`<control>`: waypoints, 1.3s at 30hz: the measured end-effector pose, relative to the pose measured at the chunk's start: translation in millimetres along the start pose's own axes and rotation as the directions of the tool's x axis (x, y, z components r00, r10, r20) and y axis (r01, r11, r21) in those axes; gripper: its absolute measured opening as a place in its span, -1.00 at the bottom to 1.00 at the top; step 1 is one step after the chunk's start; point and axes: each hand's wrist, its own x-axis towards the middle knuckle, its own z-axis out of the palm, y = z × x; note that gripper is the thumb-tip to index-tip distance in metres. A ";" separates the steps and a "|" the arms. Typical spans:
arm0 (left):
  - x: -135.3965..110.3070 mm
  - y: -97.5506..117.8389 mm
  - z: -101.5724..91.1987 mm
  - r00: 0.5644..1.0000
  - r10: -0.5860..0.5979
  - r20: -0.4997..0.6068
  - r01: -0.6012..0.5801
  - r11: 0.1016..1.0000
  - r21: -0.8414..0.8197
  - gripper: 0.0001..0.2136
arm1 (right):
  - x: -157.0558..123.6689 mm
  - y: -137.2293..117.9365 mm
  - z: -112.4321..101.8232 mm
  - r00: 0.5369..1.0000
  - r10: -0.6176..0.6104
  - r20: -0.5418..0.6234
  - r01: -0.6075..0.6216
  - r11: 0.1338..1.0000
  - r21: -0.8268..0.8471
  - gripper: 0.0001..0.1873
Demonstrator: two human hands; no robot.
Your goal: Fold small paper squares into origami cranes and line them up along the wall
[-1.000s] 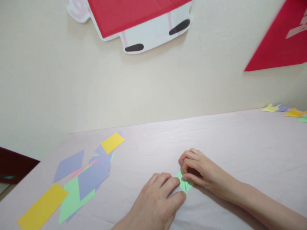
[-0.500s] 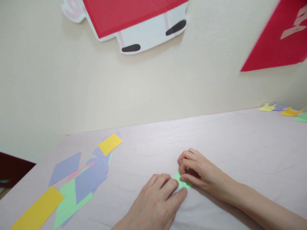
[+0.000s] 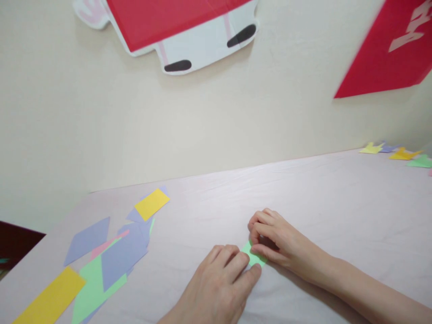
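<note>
A small piece of light green paper (image 3: 254, 258) lies on the pale cloth between my two hands. My left hand (image 3: 221, 281) holds its left and near edges, with the fingers curled and the thumb pressed down at the near corner. On the far right side, my right hand (image 3: 278, 238) has its thumb and bent fingers closed on the paper. Both hands cover much of the sheet, so its full outline and any folds under the fingers are hidden.
At left on the cloth (image 3: 189, 216) lie loose coloured papers: a yellow sheet (image 3: 50, 297), a purple sheet (image 3: 124, 256), a green sheet (image 3: 91, 288) and others. Folded paper shapes, one of them orange (image 3: 404, 154), stand along the wall at far right. Red-and-white decorations (image 3: 182, 22) hang above.
The view has turned slightly, so the surroundings sit a little further left. Both hands stay on the green paper with almost no visible movement.
</note>
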 end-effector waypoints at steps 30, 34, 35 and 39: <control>4.8 4.0 -1.6 0.999 -0.008 -0.036 0.009 1.000 0.019 -0.81 | -3.0 -1.1 -8.8 0.997 0.076 0.008 -0.076 0.997 0.021 -0.84; 6.8 3.6 -4.1 0.999 0.008 -0.034 -0.008 1.000 -0.016 -0.76 | -5.2 -1.0 -9.4 0.997 0.078 0.003 -0.078 0.996 0.032 -0.85; 6.7 3.8 -4.6 1.000 -0.007 -0.019 0.006 0.999 -0.035 -0.75 | -5.9 -1.5 -9.7 0.997 0.080 0.002 -0.080 0.996 0.032 -0.85; 4.4 5.0 -4.4 0.998 -0.064 -0.008 0.063 0.996 -0.069 -0.73 | -9.3 -5.6 -10.4 0.995 0.097 0.003 -0.097 0.995 0.027 -0.72</control>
